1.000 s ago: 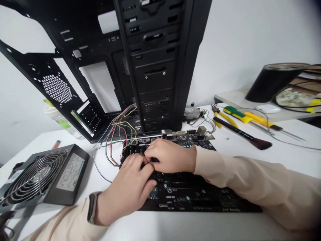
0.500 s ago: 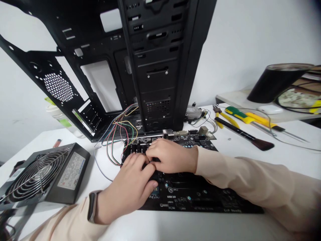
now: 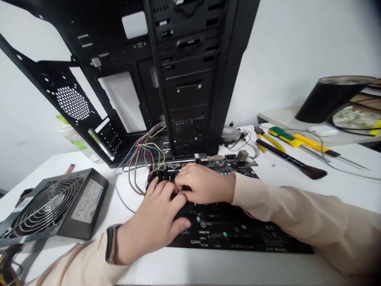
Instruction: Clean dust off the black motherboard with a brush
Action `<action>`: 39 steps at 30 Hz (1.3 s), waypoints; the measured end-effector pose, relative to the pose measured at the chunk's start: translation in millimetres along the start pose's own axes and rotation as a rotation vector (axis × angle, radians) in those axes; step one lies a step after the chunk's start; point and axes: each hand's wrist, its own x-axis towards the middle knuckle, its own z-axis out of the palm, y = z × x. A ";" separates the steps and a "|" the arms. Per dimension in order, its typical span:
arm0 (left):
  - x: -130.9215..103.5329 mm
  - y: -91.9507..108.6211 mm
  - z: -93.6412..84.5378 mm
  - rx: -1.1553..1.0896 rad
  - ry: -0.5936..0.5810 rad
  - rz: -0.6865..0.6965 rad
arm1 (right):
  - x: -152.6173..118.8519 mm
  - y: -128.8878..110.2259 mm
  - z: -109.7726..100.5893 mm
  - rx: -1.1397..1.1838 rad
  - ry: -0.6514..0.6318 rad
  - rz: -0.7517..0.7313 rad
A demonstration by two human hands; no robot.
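A black motherboard (image 3: pixel 253 234) lies flat on the white table, marked "USB 3.0" near its front edge. My left hand (image 3: pixel 156 218) rests over its left part, fingers bent and apart, thumb stretched out over the board. My right hand (image 3: pixel 205 183) reaches in from the right with its fingers curled down and pinched together at the board's slots. The fingertips of both hands meet there; whatever is between them is hidden. Thin coloured wires (image 3: pixel 133 169) run from the case to the board's left edge.
An open black computer case (image 3: pixel 190 95) stands behind the board. At left sits a power supply (image 3: pixel 89 198) with a fan grille. To the right lie pliers (image 3: pixel 272 142), a brush (image 3: pixel 293 159) and a green-yellow screwdriver (image 3: pixel 282 135). A black cylinder (image 3: pixel 324 99) stands farther back.
The fingers of my left hand have lifted and spread a little, and its thumb has shifted slightly right. My right hand stays pinched at nearly the same spot.
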 end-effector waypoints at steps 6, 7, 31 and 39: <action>-1.5 0.8 2.3 0.046 0.035 -0.008 | -0.7 0.0 -0.3 0.019 0.029 0.024; -1.6 1.0 2.5 0.056 0.040 -0.010 | -0.9 -0.1 0.0 0.029 0.035 0.030; -3.5 -1.4 7.7 -0.077 0.084 -0.023 | 0.4 -3.8 6.4 -0.098 0.022 0.050; -3.2 0.8 6.5 -0.057 0.073 -0.038 | 1.6 -7.7 5.0 -0.114 -0.006 0.108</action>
